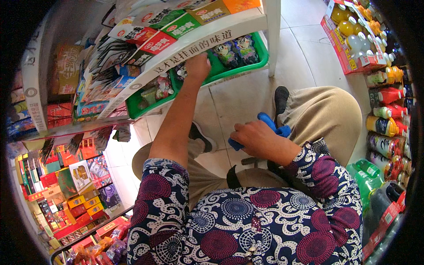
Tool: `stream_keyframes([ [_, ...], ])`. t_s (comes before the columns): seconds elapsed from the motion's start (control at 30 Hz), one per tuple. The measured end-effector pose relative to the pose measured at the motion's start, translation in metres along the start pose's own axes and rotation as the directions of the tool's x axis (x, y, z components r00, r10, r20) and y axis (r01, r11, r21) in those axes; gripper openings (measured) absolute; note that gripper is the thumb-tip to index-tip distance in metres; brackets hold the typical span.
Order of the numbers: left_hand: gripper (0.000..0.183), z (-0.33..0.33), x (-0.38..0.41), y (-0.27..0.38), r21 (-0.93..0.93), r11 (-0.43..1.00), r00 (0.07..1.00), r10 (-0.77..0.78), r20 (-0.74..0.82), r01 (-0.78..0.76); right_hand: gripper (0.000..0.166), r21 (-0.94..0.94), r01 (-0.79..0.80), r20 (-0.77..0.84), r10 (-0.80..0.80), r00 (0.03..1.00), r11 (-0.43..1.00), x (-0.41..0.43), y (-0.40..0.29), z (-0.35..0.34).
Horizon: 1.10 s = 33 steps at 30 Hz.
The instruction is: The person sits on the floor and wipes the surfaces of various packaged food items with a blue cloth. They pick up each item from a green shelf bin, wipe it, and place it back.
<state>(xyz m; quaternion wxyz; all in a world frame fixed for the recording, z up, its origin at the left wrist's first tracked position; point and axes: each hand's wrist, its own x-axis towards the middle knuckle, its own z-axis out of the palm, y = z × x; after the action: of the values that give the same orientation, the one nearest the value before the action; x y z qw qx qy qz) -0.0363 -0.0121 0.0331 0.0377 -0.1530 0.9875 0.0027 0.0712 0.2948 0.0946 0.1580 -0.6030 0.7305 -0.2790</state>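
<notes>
My left hand (198, 67) reaches into a green plastic tray (212, 75) on the lower shelf, under the rack's white shelf edge (195, 46). Its fingers are mostly hidden, so any hold they have does not show. Partly behind that hand lies a dark snack packet (180, 71). Two packets with cartoon faces (233, 51) sit at the tray's right end, while a left compartment holds small wrapped items (162, 86). In front of my lap, my right hand (256, 137) grips a bunched blue cloth (269, 122), whose ends stick out on both sides.
Colourful snack bags (155, 43) fill the shelf above the tray. Drink bottles (384, 126) and an open carton of bottles (354, 36) line the right side. Stacked gift boxes (76, 182) stand at lower left. Pale floor tiles (218, 109) show around my feet.
</notes>
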Motion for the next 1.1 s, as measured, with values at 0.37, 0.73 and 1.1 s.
stream_keyframes([
  [0.37, 0.064, 0.023, 0.035, 0.025, -0.793, 0.588, 0.966, -0.257, 0.005, 0.16, 0.015, 0.042, -0.016, 0.041, 0.015, 0.999, 0.999, 0.003, -0.004, -0.011],
  [0.73, 0.024, 0.039, 0.011, 0.028, -0.841, 0.53, 0.985, -0.17, 0.023, 0.111, 0.01, -0.011, 0.003, 0.029, -0.002, 1.0, 1.0, 0.002, -0.006, -0.017],
  [1.1, 0.061, 0.025, 0.021, -0.031, -0.631, 0.75, 0.918, -0.368, -0.148, 0.199, 0.008, -0.016, 0.022, -0.036, -0.023, 0.999, 1.0, 0.001, -0.009, -0.014],
])
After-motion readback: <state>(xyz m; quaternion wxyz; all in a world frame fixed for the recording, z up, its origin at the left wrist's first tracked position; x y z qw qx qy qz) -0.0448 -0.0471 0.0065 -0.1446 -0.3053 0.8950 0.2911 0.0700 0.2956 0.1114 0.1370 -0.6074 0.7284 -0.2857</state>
